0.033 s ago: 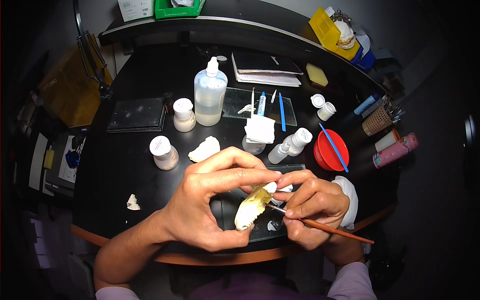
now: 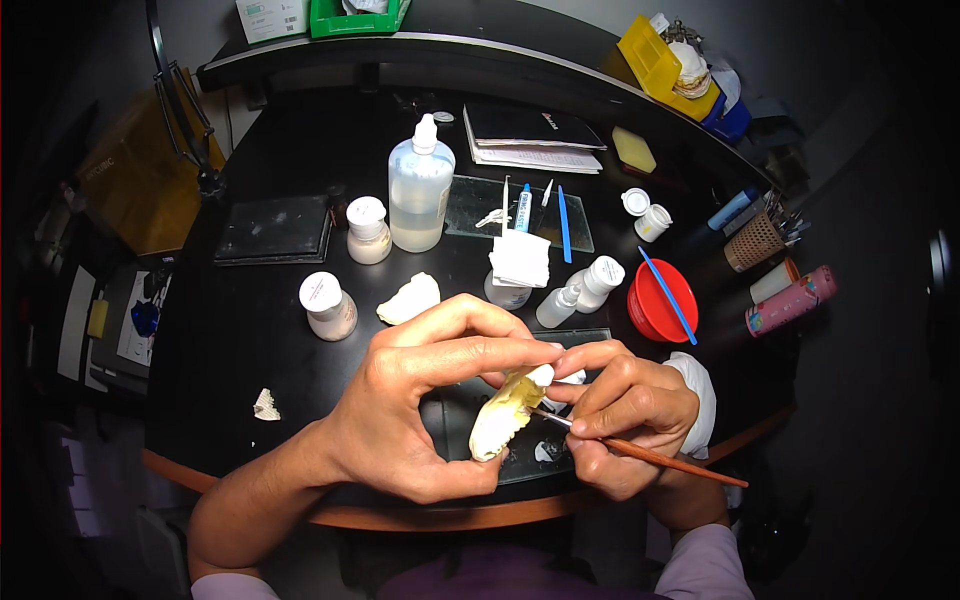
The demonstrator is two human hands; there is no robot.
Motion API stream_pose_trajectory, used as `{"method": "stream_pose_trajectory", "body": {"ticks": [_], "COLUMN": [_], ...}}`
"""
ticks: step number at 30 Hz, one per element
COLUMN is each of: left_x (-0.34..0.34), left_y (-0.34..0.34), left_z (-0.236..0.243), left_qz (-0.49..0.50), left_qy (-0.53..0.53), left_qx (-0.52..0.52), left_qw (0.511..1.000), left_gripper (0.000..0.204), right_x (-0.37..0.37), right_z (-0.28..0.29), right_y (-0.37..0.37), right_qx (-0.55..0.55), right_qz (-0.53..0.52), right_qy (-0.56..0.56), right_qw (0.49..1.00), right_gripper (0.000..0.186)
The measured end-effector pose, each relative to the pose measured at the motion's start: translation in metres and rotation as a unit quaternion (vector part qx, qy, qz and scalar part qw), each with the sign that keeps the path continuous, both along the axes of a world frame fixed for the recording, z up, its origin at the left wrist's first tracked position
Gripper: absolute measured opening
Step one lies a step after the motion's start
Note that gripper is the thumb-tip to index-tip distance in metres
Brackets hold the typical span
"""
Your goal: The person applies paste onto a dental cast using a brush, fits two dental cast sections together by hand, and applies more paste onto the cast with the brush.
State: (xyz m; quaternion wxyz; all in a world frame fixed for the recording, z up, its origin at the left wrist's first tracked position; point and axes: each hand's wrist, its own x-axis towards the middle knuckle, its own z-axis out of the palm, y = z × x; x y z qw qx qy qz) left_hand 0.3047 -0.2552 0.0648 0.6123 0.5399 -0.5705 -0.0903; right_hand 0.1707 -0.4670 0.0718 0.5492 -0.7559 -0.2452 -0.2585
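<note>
My left hand [image 2: 425, 400] grips a pale cream dental plaster model [image 2: 497, 420] between thumb and fingers, holding it tilted above the front of the table. My right hand [image 2: 630, 420] is closed around a fine brush [image 2: 660, 459] with a reddish-brown wooden handle. The brush tip meets the model's inner, toothed side. Against the outer side of my right hand is a white tissue [image 2: 697, 400]. Under both hands lies a glass slab [image 2: 520, 462], largely covered by them, with a small whitish smear [image 2: 547, 451] on it.
Behind my hands stand a large dropper bottle [image 2: 420, 200], powder jars [image 2: 328, 308] and a small bottle [image 2: 557, 308]. A red bowl [image 2: 655, 312] with a blue stick across it is at right. Plaster pieces [image 2: 410, 299] lie at left. Farther back are a second glass slab [image 2: 470, 205] and a notebook [image 2: 535, 130].
</note>
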Motion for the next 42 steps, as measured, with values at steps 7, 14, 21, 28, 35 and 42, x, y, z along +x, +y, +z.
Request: {"method": "stream_pose_trajectory", "body": {"ticks": [7, 14, 21, 28, 35, 42], "left_x": [0.0, 0.0, 0.0, 0.0, 0.001, -0.001], "left_y": [0.0, 0.001, 0.001, 0.001, 0.004, 0.001], "left_z": [0.001, 0.001, 0.001, 0.0, 0.003, 0.004], "left_qz": [-0.005, -0.02, -0.028, -0.034, -0.023, -0.004], "left_qy": [0.002, 0.041, 0.056, 0.068, 0.066, 0.08], "left_qx": [-0.002, 0.005, 0.004, 0.0, 0.016, 0.014], "left_qw": [1.0, 0.999, 0.998, 0.997, 0.997, 0.997], "left_gripper": [0.07, 0.069, 0.07, 0.071, 0.072, 0.075], "right_x": [0.0, 0.0, -0.001, -0.001, -0.004, -0.025], "right_z": [0.0, 0.0, 0.001, 0.0, 0.013, 0.03], "right_y": [0.001, 0.001, 0.002, 0.002, -0.009, -0.103], "right_qx": [0.001, 0.014, 0.017, 0.01, -0.005, -0.027], "right_qz": [0.003, 0.006, 0.014, 0.015, -0.023, -0.449], "right_qy": [-0.003, -0.008, -0.014, -0.017, -0.03, 0.192], "right_qw": [1.0, 1.0, 1.0, 1.0, 0.999, 0.872], "right_gripper": [0.018, 0.018, 0.019, 0.02, 0.02, 0.004]}}
